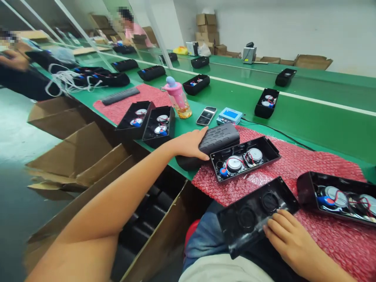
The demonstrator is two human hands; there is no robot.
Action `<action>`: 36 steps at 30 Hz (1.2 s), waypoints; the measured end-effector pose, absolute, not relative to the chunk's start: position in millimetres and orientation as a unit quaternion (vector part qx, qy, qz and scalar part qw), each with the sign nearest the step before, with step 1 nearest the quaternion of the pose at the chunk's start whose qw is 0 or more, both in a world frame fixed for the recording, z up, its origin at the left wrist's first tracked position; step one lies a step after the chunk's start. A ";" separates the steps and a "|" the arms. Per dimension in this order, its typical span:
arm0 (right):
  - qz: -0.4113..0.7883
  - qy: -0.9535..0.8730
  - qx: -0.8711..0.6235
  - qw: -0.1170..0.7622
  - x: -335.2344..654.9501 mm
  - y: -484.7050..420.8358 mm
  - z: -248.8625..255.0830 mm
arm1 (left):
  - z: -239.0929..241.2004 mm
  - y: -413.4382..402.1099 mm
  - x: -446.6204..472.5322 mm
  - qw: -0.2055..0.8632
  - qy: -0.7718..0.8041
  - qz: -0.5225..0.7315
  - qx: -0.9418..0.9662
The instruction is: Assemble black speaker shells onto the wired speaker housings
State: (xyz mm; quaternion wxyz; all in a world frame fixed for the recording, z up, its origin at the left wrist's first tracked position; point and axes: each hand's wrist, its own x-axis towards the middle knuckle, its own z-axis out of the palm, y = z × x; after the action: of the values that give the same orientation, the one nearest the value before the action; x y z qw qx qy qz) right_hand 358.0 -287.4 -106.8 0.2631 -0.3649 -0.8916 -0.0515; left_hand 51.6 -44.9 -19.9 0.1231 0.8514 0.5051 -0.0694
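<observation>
My left hand (pixel 191 144) reaches across to a black speaker shell (pixel 221 137) with a pattern of slots on top, and grips its near end. Close beside that shell, an open black speaker box (pixel 266 158) shows two round silver drivers, red wires and a blue part inside. In my right hand (pixel 283 231) is a black plastic cover (pixel 255 213) with two round rings, tilted above my lap. Its fingers curl over the lower right edge. Another open speaker box (pixel 340 196) with drivers lies to the right.
Red bubble wrap (pixel 317 164) covers the near table. Beyond are a phone (pixel 206 116), a blue device (pixel 229 116) with a cable and a pink bottle (pixel 179 98). Cardboard boxes (pixel 96 196) stand at left. Several speaker boxes line the green belt (pixel 229 88); two other people sit farther off.
</observation>
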 end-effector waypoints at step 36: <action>-0.009 -0.858 -0.433 0.276 407.3 -259.0 -66.7 | -31.8 -51.9 41.6 0.096 0.521 -0.060 0.846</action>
State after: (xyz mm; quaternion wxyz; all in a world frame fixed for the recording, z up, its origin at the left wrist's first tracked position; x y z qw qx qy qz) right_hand 407.3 -259.0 -66.7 0.2761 -0.4329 -0.8581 -0.0090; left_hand 41.6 -51.9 -31.8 0.0965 0.8461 0.5207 -0.0605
